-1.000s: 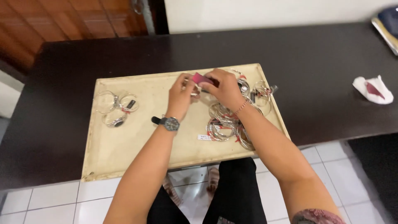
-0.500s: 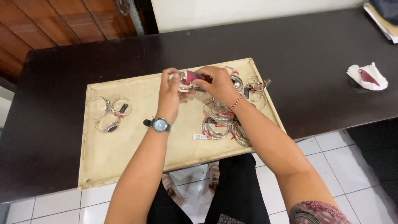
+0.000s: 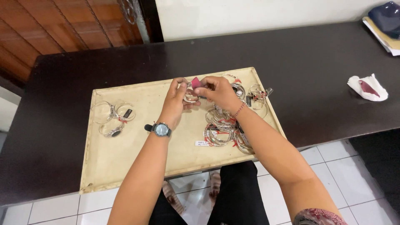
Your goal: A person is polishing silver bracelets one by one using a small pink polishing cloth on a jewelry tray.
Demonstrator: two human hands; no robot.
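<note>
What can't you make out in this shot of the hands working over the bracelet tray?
Head view only:
- Bracelet between the hands: mostly covered by the left hand and right hand; its design is unreadable.
- Pink piece at the right fingertips: too small to identify.
- Small white tag on the tray: too small.
- Dark blue object: cut off by the frame corner.

A crumpled white cloth with a dark red patch (image 3: 368, 88) lies near the dark table's (image 3: 316, 62) right edge. A dark blue pouch on stacked papers (image 3: 385, 23) sits at its far right corner. Three silver bracelets (image 3: 112, 118) lie at the cream tray's (image 3: 125, 166) left edge.
</note>
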